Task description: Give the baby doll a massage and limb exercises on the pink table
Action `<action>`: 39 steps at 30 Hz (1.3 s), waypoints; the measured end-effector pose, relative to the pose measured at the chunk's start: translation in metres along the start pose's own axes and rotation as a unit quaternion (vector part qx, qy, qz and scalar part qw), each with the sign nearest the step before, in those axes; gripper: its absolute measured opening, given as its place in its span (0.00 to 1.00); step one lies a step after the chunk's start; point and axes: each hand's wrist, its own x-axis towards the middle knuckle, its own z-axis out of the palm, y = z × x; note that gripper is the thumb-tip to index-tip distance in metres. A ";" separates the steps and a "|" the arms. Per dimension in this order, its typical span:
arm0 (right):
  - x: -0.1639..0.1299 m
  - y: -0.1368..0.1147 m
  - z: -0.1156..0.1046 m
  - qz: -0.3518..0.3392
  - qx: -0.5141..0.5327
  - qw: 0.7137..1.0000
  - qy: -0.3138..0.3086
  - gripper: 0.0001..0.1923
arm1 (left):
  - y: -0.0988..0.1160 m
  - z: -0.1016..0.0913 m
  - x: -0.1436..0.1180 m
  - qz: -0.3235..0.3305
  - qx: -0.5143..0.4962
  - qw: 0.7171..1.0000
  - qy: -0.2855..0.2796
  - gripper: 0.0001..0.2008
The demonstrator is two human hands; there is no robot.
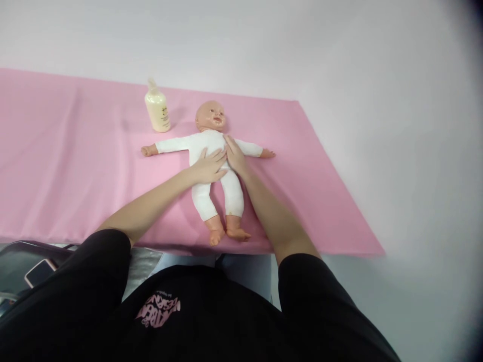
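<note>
A baby doll [204,143] with a white cloth body lies on its back, head away from me, arms spread out to both sides. Across its belly rests my left hand [209,167], fingers stretched out and pointing to the right. My right hand [235,156] lies along the right side of the doll's torso, its extended fingers reaching up towards the chest. The fingertips of the left hand meet the edge of the right hand. Neither hand grips anything. Beyond the doll's outstretched left-side arm stands a cream pump bottle [157,108], upright.
Pink cloth [294,166] covers the table, whose front edge runs just below the doll's feet. A white wall [241,45] borders the back and right. At lower left, a phone [40,273] lies on a dark chair [18,259].
</note>
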 end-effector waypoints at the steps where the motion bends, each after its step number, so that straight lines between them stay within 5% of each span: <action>1: 0.000 0.002 0.000 0.001 0.021 1.000 0.006 0.37 | 0.009 -0.001 -0.004 0.012 0.010 1.000 -0.013 0.37; 9: 0.000 0.008 0.002 -0.014 0.055 0.998 0.017 0.38 | 0.058 -0.002 -0.033 0.105 -0.006 0.991 -0.087 0.44; 13: -0.001 0.004 0.000 -0.006 0.028 1.000 0.012 0.37 | 0.048 -0.009 -0.024 0.252 -0.145 0.948 -0.131 0.25; 15: -0.002 0.003 -0.001 -0.012 -0.003 1.000 0.007 0.36 | 0.028 -0.008 -0.011 0.273 -0.237 0.929 -0.080 0.20; 18: -0.003 0.000 -0.001 -0.027 -0.055 0.998 -0.007 0.35 | -0.012 0.003 0.008 0.149 -0.250 0.942 0.165 0.22; 20: -0.004 -0.005 0.001 -0.024 -0.085 0.996 -0.008 0.35 | -0.035 0.014 0.016 0.011 -0.199 0.953 0.229 0.24; 24: -0.014 -0.024 0.007 0.000 -0.157 0.988 -0.002 0.36 | -0.057 0.027 0.020 -0.120 -0.152 0.960 0.201 0.30; 33: -0.037 -0.075 0.007 -0.072 -0.195 0.974 -0.088 0.35 | -0.095 0.039 0.029 -0.116 -0.174 0.948 0.241 0.29; 39: -0.025 -0.064 -0.005 -0.057 -0.144 0.985 -0.082 0.34 | -0.110 0.045 0.027 -0.129 -0.177 0.940 0.261 0.32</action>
